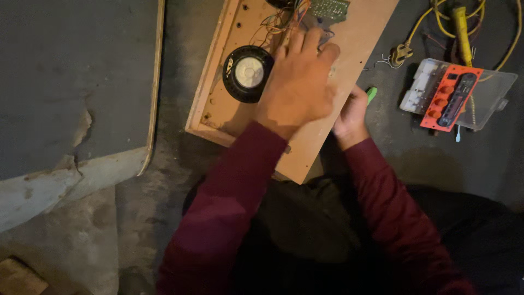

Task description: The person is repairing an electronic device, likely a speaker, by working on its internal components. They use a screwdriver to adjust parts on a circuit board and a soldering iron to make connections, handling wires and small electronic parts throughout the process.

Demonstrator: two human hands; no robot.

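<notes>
A wooden panel [229, 104] lies on the floor in front of me with a round black speaker [246, 74] set in it. My left hand [299, 82] rests spread over the panel just right of the speaker, fingertips near a tangle of thin coloured wires [279, 22] and a green circuit board [330, 8]. At the panel's right edge my right hand [351, 113] is closed around a tool with a green handle [371, 94]; only the handle's tip shows.
A clear plastic case [494, 90] with a red control panel with knobs [450, 95] on it lies on the floor to the right. Yellow cables [445, 24] coil behind it. A cracked grey board [71, 82] lies at left.
</notes>
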